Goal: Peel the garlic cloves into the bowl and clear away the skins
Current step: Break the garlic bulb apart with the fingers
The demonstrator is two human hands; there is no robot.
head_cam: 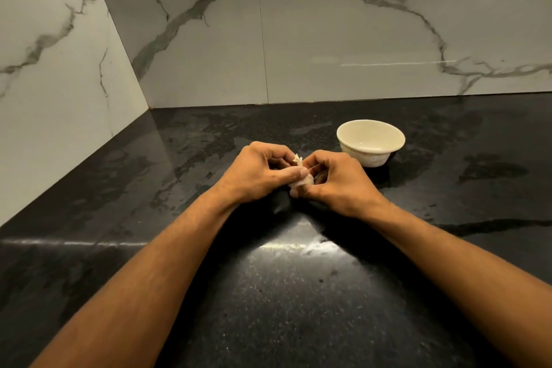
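A white garlic bulb (303,181) with a dry stem tip sits between my two hands just above the black counter. My left hand (260,172) grips it from the left, thumb laid across its front. My right hand (334,179) grips it from the right, with its fingertips curled at the stem end. Most of the bulb is hidden by my fingers. A cream bowl (370,140) stands on the counter behind and to the right of my right hand; its inside looks bare.
The black speckled counter (268,293) runs to grey-veined marble walls at the back (328,39) and at the left (53,84), which meet in a corner at the far left. Wet-looking smears show on the counter.
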